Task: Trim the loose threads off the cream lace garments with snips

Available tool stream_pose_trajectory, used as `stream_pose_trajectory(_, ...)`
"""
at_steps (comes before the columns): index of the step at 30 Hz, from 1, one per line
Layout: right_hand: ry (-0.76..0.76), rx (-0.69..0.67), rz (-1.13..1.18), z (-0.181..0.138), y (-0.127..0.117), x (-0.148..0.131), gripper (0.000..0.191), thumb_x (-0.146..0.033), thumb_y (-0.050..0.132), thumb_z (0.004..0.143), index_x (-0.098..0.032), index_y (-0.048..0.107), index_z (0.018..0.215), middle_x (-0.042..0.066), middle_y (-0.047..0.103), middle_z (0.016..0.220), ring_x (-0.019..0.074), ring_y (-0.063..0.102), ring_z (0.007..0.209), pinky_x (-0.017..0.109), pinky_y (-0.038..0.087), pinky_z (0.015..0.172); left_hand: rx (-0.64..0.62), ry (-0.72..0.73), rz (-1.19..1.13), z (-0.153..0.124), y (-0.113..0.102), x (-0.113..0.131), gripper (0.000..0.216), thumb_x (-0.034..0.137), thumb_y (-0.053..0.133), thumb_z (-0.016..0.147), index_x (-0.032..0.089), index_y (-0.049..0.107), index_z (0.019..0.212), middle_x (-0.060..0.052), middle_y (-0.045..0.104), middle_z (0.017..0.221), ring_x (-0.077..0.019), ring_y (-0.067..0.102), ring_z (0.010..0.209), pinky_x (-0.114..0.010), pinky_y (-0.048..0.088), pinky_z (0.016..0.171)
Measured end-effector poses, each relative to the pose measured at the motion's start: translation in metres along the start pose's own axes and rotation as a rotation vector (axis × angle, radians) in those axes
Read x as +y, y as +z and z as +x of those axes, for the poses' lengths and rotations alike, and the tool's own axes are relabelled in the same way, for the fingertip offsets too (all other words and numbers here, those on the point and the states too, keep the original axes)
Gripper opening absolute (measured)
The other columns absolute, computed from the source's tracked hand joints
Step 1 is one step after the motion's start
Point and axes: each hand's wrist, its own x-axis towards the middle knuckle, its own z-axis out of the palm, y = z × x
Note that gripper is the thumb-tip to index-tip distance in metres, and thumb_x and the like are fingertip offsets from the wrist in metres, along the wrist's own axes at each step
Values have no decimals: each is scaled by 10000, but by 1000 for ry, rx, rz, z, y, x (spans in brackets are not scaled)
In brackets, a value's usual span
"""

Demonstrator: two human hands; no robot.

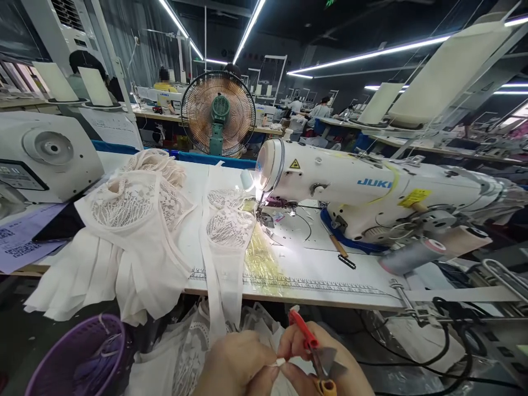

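Near bottom edge, left hand [237,366] pinches the end of a white lace strip [220,275] hanging off the sewing table [330,275], right hand [325,360] closed around red thread snips [311,346] at that end, trimming unfinished, garment pile [127,236] left.

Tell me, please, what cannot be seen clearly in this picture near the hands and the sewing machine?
Head view only:
- Left hand and right hand: cut off by the bottom edge.
- White piece pinched between them: too small, mostly covered by fingers.
- Red snips: blade tips blurred.
- Sewing machine needle: lost in lamp glare.
- Paper sheet: print too small.
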Motion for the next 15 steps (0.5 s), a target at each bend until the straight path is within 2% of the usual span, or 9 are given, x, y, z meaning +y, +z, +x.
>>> stream_pose_trajectory(2, 28, -74, -38, 5, -5, 1, 197, -350, 573, 810, -226, 429, 755, -4, 586, 725, 152, 477, 601, 272, 369, 552, -121, -139, -77, -1, -9, 0, 254, 241, 459, 903, 154, 640, 747, -7, 512, 618, -104, 504, 543, -207, 362, 503)
stream_pose_trajectory(4, 61, -189, 22, 10, -10, -2, 194, -364, 570, 811, -213, 459, 761, 22, 616, 751, 166, 525, 636, 278, 400, 577, -204, -348, -205, 0, -22, 3, 216, 259, 502, 889, 150, 637, 760, -5, 514, 673, -107, 517, 607, -207, 399, 568)
stream_pose_trajectory(6, 136, -337, 129, 13, -14, -5, 194, -371, 557, 819, -196, 487, 775, 62, 645, 810, 185, 561, 689, 288, 430, 608, -194, -545, -346, 2, -35, 6, 253, 336, 556, 868, 146, 598, 706, 5, 487, 665, -108, 482, 607, -212, 400, 572)
stream_pose_trajectory(8, 237, -458, 207, 13, -14, -4, 192, -358, 567, 792, -182, 491, 776, 73, 625, 827, 181, 534, 695, 283, 424, 604, -128, -724, -437, 3, -46, 9, 295, 402, 624, 828, 146, 582, 688, 10, 484, 663, -110, 452, 608, -215, 400, 575)
stream_pose_trajectory(12, 364, -570, 233, 5, -5, 8, 181, -297, 562, 674, -196, 420, 725, -17, 436, 682, 115, 346, 575, 233, 300, 493, -16, -1006, -494, -2, -63, 12, 345, 438, 773, 704, 146, 590, 703, 20, 518, 655, -101, 441, 613, -187, 379, 574)
stream_pose_trajectory(15, 403, -604, 251, 2, 3, 13, 201, -299, 567, 650, -202, 396, 693, -35, 388, 638, 106, 306, 555, 227, 255, 472, -176, -1101, -529, 0, -78, 15, 321, 403, 770, 709, 155, 570, 746, 45, 485, 648, -76, 387, 579, -161, 322, 538)
